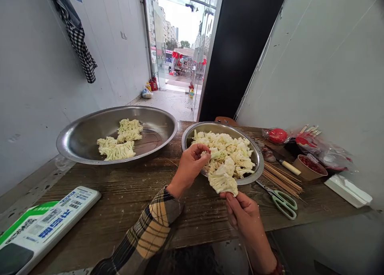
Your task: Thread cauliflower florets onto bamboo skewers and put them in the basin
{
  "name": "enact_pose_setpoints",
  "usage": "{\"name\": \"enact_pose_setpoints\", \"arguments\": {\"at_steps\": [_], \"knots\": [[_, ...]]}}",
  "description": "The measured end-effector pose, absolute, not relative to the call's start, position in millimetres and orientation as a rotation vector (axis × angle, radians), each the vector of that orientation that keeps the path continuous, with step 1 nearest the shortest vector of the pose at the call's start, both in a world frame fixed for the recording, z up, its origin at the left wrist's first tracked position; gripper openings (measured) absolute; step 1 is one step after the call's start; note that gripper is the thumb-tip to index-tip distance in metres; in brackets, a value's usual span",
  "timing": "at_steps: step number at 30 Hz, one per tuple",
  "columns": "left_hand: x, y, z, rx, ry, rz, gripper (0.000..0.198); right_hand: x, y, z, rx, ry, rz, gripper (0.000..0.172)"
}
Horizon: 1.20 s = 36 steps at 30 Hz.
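My right hand grips a flat cluster of cauliflower by its lower end, just over the front rim of a steel bowl. Up and to the left of it, my left hand has thumb and forefinger pinched together; whatever lies between them is too small to make out. Loose cauliflower florets fill the bowl behind both hands. To the left, a larger oval steel basin holds a few cauliflower bunches and some thin sticks.
Right of the bowl lie bamboo skewers, green-handled scissors and a wooden-handled knife. Beyond them are a tub of dark red contents, plastic packets and a white box. A printed white box lies front left.
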<state>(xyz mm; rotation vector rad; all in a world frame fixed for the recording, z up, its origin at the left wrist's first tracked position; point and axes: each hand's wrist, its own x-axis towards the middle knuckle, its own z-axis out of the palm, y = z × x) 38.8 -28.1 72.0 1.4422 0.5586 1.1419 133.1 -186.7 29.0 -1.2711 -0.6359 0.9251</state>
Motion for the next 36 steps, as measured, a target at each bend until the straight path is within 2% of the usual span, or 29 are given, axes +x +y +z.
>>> {"name": "enact_pose_setpoints", "arguments": {"at_steps": [8,15,36], "knots": [[36.7,-31.4,76.2,1.527,0.539,1.154,0.006,128.9,-183.1,36.4,-1.295,-0.581,0.932,0.046],[36.2,-30.4,75.6,1.508,0.547,1.176,0.006,127.5,-186.6,34.2,-1.296,-0.634,0.924,0.042],[31.7,-29.1,77.3,1.780,0.467,1.165,0.008,128.8,-186.2,32.7,-1.274,-0.552,0.961,0.045]]}}
